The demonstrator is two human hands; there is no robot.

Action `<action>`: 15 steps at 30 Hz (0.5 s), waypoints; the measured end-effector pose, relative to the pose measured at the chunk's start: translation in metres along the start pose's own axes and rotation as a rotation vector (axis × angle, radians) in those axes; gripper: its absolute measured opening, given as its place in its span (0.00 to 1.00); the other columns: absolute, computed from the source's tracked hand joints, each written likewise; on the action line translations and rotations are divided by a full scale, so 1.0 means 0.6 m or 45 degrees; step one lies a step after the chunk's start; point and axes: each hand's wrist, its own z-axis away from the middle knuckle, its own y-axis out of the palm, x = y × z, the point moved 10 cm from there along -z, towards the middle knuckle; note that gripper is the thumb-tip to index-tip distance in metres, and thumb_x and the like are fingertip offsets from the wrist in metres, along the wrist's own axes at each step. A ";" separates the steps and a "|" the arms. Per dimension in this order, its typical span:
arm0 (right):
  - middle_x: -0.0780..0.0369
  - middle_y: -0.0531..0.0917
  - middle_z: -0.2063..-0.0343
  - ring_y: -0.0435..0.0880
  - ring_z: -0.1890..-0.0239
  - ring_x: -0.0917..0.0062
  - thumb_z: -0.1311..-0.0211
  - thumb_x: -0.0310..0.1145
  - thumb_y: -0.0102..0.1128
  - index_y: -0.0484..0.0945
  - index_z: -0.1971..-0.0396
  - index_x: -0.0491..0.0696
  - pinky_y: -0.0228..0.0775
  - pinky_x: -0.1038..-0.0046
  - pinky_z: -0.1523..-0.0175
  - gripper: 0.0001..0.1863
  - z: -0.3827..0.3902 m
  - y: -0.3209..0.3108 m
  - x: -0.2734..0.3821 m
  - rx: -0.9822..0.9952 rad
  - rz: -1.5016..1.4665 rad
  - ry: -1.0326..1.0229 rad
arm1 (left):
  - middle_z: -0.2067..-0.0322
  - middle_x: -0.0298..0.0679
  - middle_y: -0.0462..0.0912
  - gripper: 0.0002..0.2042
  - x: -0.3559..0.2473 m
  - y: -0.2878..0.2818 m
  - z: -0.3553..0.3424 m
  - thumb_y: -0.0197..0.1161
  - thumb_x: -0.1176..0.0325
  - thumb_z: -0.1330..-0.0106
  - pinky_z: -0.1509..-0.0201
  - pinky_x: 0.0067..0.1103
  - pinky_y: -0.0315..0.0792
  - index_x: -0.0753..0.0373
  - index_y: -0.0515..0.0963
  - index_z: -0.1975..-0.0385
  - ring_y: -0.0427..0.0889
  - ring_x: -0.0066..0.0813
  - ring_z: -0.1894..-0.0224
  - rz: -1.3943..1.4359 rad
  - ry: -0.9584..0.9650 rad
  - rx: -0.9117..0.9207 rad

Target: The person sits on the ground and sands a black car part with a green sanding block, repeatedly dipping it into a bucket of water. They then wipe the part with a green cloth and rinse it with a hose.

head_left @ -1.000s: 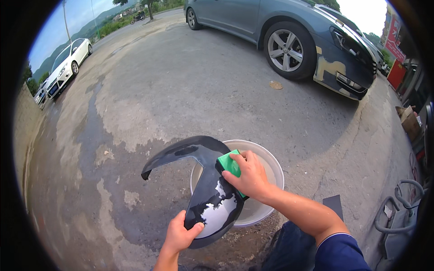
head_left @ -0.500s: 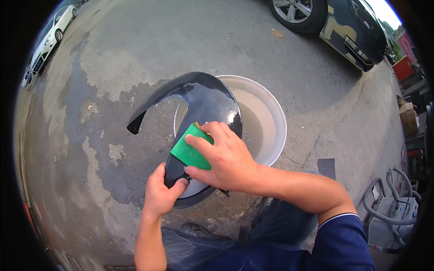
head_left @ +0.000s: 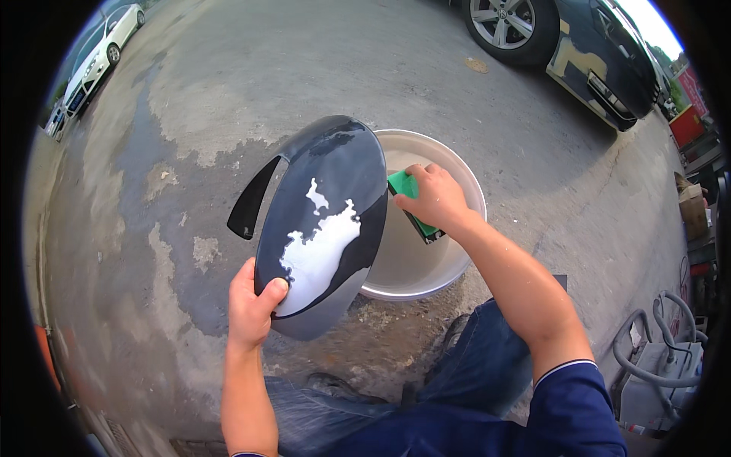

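Note:
My left hand [head_left: 251, 311] grips the lower end of a glossy black car mirror cover [head_left: 324, 164], thumb on its outer face and fingers behind. The cover is tilted up, its wet-looking curved face showing a bright white reflection; a narrow arm sticks out on its left. My right hand [head_left: 440, 202] pinches a green sanding block [head_left: 403, 183] with a dark underside, held over a round white tub [head_left: 415, 292] of cloudy water. Block and cover are apart. The cover overlaps the tub's left side and hides part of it.
A dark car [head_left: 601, 68] with tan patches stands at the upper right, a white car [head_left: 99, 57] at the upper left. Right of me sit a grey machine with hoses [head_left: 656, 381] and a cardboard box [head_left: 693, 207]. A dark flat sheet [head_left: 562, 282] lies behind my right forearm.
My right hand has lifted the sanding block off the mirror cover and moved it right, over the tub. My left hand has turned the cover, so its broad outer face now shows.

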 end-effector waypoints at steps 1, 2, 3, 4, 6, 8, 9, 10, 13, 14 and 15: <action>0.52 0.82 0.49 0.82 0.44 0.54 0.43 0.49 0.73 0.80 0.41 0.48 0.78 0.58 0.40 0.33 0.003 0.040 -0.001 0.189 0.079 -0.013 | 0.57 0.34 0.84 0.16 0.000 -0.004 0.000 0.70 0.67 0.32 0.51 0.18 0.75 0.69 0.77 0.50 0.79 0.17 0.58 0.022 0.004 -0.021; 0.53 0.83 0.49 0.83 0.44 0.55 0.46 0.48 0.75 0.80 0.40 0.50 0.79 0.58 0.40 0.34 0.003 0.072 -0.006 0.309 0.144 -0.026 | 0.57 0.34 0.84 0.16 -0.004 -0.004 -0.001 0.70 0.67 0.32 0.51 0.18 0.75 0.69 0.77 0.50 0.79 0.16 0.57 -0.009 0.054 -0.023; 0.54 0.85 0.48 0.84 0.43 0.56 0.48 0.47 0.76 0.80 0.39 0.52 0.79 0.58 0.40 0.35 0.007 0.107 -0.014 0.434 0.209 -0.036 | 0.57 0.33 0.84 0.17 -0.003 -0.005 -0.001 0.71 0.66 0.32 0.51 0.18 0.74 0.68 0.77 0.50 0.78 0.16 0.57 -0.073 0.068 -0.033; 0.55 0.85 0.47 0.84 0.43 0.57 0.49 0.47 0.77 0.80 0.38 0.54 0.79 0.58 0.40 0.35 0.015 0.137 -0.019 0.585 0.240 -0.082 | 0.58 0.33 0.84 0.17 -0.008 0.001 -0.001 0.72 0.65 0.32 0.51 0.18 0.74 0.68 0.77 0.50 0.78 0.16 0.58 -0.098 0.102 -0.038; 0.58 0.85 0.44 0.84 0.41 0.59 0.50 0.46 0.78 0.80 0.36 0.57 0.79 0.58 0.39 0.37 0.040 0.192 -0.026 0.888 0.307 -0.178 | 0.59 0.32 0.84 0.16 -0.016 0.003 0.001 0.72 0.64 0.31 0.52 0.18 0.74 0.68 0.78 0.51 0.78 0.16 0.58 -0.148 0.165 -0.058; 0.59 0.85 0.43 0.84 0.40 0.60 0.51 0.46 0.79 0.79 0.35 0.59 0.78 0.58 0.39 0.38 0.055 0.224 -0.025 1.008 0.367 -0.255 | 0.60 0.31 0.84 0.16 -0.023 0.002 0.000 0.72 0.64 0.31 0.53 0.18 0.74 0.68 0.78 0.53 0.78 0.16 0.58 -0.196 0.224 -0.079; 0.59 0.85 0.42 0.84 0.39 0.61 0.52 0.46 0.79 0.79 0.35 0.60 0.78 0.57 0.38 0.39 0.061 0.238 -0.026 1.068 0.399 -0.291 | 0.60 0.31 0.84 0.15 -0.026 0.002 0.000 0.71 0.64 0.30 0.53 0.18 0.74 0.67 0.79 0.53 0.78 0.15 0.59 -0.188 0.238 -0.089; 0.59 0.85 0.44 0.85 0.42 0.59 0.51 0.44 0.79 0.79 0.36 0.59 0.78 0.57 0.38 0.37 0.059 0.236 -0.016 1.035 0.431 -0.383 | 0.61 0.31 0.84 0.14 -0.031 -0.002 0.004 0.70 0.64 0.30 0.54 0.18 0.73 0.67 0.79 0.53 0.78 0.15 0.59 -0.184 0.250 -0.104; 0.60 0.82 0.39 0.79 0.37 0.58 0.49 0.39 0.77 0.80 0.39 0.57 0.73 0.54 0.34 0.33 0.019 0.173 -0.004 0.654 0.331 -0.342 | 0.62 0.31 0.83 0.12 -0.045 -0.008 0.010 0.66 0.65 0.26 0.55 0.17 0.73 0.67 0.79 0.54 0.77 0.15 0.61 -0.189 0.295 -0.180; 0.60 0.80 0.38 0.78 0.36 0.57 0.48 0.37 0.76 0.80 0.40 0.57 0.71 0.53 0.34 0.32 0.007 0.128 0.013 0.426 0.306 -0.366 | 0.62 0.30 0.83 0.11 -0.049 -0.010 0.012 0.64 0.65 0.24 0.56 0.17 0.73 0.67 0.79 0.54 0.77 0.15 0.61 -0.192 0.315 -0.214; 0.60 0.79 0.37 0.77 0.36 0.57 0.48 0.35 0.75 0.81 0.41 0.56 0.70 0.52 0.33 0.31 0.000 0.078 0.030 0.197 0.280 -0.387 | 0.62 0.31 0.83 0.10 -0.043 -0.014 0.011 0.62 0.65 0.23 0.56 0.17 0.73 0.67 0.79 0.54 0.77 0.15 0.61 -0.118 0.294 -0.228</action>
